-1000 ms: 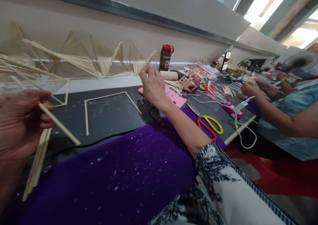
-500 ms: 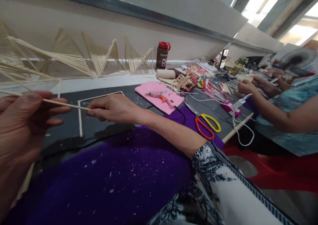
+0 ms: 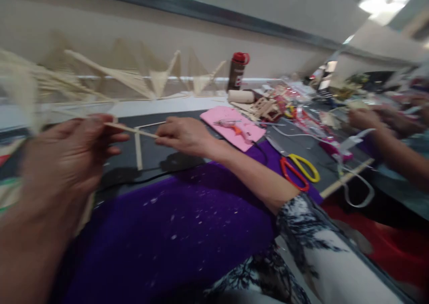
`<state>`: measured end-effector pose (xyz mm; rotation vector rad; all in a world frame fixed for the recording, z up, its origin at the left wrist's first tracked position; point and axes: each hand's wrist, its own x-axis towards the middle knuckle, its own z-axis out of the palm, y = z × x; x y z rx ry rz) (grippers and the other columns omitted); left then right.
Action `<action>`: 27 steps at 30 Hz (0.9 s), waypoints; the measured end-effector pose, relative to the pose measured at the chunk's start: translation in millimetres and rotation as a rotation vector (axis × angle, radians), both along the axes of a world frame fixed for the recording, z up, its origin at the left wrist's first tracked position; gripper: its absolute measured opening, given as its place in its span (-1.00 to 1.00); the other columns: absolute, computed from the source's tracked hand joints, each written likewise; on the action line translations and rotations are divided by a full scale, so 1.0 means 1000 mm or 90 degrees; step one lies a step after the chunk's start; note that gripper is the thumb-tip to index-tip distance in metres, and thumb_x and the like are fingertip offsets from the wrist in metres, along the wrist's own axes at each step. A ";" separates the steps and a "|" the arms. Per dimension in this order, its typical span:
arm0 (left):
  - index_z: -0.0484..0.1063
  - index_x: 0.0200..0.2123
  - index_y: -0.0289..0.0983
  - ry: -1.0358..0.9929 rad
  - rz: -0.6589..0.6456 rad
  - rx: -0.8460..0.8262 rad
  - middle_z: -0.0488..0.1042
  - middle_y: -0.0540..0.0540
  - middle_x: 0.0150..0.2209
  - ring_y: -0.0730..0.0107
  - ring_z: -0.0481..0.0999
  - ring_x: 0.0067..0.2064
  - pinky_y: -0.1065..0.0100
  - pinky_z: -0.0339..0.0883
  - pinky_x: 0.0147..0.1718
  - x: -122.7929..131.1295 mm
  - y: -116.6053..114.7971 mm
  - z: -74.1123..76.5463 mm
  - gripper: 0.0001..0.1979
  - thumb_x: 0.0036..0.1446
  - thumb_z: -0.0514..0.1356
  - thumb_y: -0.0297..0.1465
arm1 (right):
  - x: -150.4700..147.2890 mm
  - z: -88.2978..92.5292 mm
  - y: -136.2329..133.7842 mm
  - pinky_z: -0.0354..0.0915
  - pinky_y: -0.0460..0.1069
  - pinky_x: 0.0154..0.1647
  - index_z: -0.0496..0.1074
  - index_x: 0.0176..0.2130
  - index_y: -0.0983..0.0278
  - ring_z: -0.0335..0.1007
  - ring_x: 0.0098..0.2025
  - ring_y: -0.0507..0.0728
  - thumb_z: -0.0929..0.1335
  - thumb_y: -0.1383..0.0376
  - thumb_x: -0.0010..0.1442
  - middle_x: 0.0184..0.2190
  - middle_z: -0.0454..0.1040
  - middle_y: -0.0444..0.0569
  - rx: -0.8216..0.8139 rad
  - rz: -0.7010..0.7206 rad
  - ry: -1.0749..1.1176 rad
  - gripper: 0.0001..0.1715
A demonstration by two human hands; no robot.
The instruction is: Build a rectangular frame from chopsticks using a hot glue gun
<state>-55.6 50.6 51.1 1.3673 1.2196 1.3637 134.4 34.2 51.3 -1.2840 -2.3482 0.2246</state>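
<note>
Wooden stick (image 3: pixel 132 129): where's it at in the head view?

Left of ctr, up off the dark board (image 3: pixel 149 149), strung btwn the two hands w/ a slight tilt, right end lower.

OK, & the hands?

Left hand (image 3: pixel 67 156) pinches it btwn thumb & fingers, a couple of the other fingers loosely out to the right. Right hand (image 3: pixel 184 136) has the right end in its fingertips, also a pinch. Pic's blurry, so exact finger contact is approx.

What's done, AFAICT?

Stick frame (image 3: pixel 138 149) lies on the board, beyond & under the held stick. A left side & part of a far side show, meeting at a corner. Rest is behind the right hand, so can't tell re: its right side. Lattice models (image 3: pixel 110 73) stand at the far side by the wall; IMO those look well along, maybe complete.

And what's left?

Held stick isn't set down yet. Frame's left side ends free at the near end, no near side showing there, so I'd call it part-built. Judgement only, tho.

Other stuff nearby?

Glue gun (image 3: pixel 231 123) on a pink sheet (image 3: pixel 214 114), just right of the right hand. Scissors (image 3: pixel 291 158) farther right & nearer, handles over purple cloth (image 3: pixel 187 205). Bottle (image 3: pixel 237 73) far, near the wall. Co-worker's hand (image 3: pixel 363 118) at far right; too blurry to say what it's on.
</note>
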 end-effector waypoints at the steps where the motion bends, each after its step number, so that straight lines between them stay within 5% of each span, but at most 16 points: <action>1: 0.44 -0.40 -0.26 -0.063 -0.023 -0.016 0.47 0.04 -0.49 0.53 0.44 -0.48 0.59 0.23 -0.67 0.004 -0.006 0.001 -0.79 -0.09 0.27 -0.26 | -0.002 -0.001 -0.003 0.08 -0.08 -0.33 0.45 -0.23 0.20 0.29 -0.26 0.02 0.20 0.14 0.21 -0.26 0.44 -0.11 0.016 -0.009 0.014 -0.69; 10: 0.46 -0.29 -0.30 -0.032 -0.124 -0.029 0.53 -0.12 -0.34 0.51 0.51 -0.44 0.57 0.27 -0.65 -0.004 -0.014 -0.002 -0.71 0.00 0.23 -0.21 | -0.001 -0.007 -0.008 0.07 -0.06 -0.40 0.44 -0.28 0.22 0.30 -0.36 0.03 0.27 0.26 0.12 -0.35 0.47 -0.10 0.093 -0.100 0.015 -0.82; 18: 0.45 -0.32 -0.29 -0.008 -0.058 0.011 0.53 -0.09 -0.39 0.55 0.48 -0.49 0.58 0.22 -0.68 -0.023 -0.002 -0.001 -0.73 -0.02 0.22 -0.20 | 0.016 0.008 -0.005 0.10 -0.05 -0.44 0.49 -0.27 0.18 0.32 -0.40 0.04 0.24 0.21 0.11 -0.39 0.49 -0.12 -0.018 -0.049 -0.079 -0.74; 22: 0.46 -0.36 -0.32 0.121 -0.055 0.014 0.53 -0.11 -0.41 0.55 0.46 -0.52 0.57 0.20 -0.66 -0.026 -0.002 -0.006 -0.74 0.00 0.18 -0.22 | 0.017 0.008 -0.006 0.10 -0.04 -0.44 0.49 -0.24 0.15 0.35 -0.37 0.07 0.22 0.21 0.12 -0.35 0.51 -0.10 -0.049 -0.026 -0.151 -0.70; 27: 0.51 -0.41 -0.28 0.448 -0.098 -0.006 0.51 -0.06 -0.51 0.46 0.47 -0.51 0.47 0.26 -0.56 -0.033 -0.002 -0.014 -0.83 -0.04 0.17 -0.33 | 0.019 0.001 -0.004 0.10 -0.02 -0.43 0.51 -0.24 0.12 0.38 -0.27 0.13 0.19 0.22 0.14 -0.25 0.52 -0.09 -0.072 -0.016 -0.296 -0.67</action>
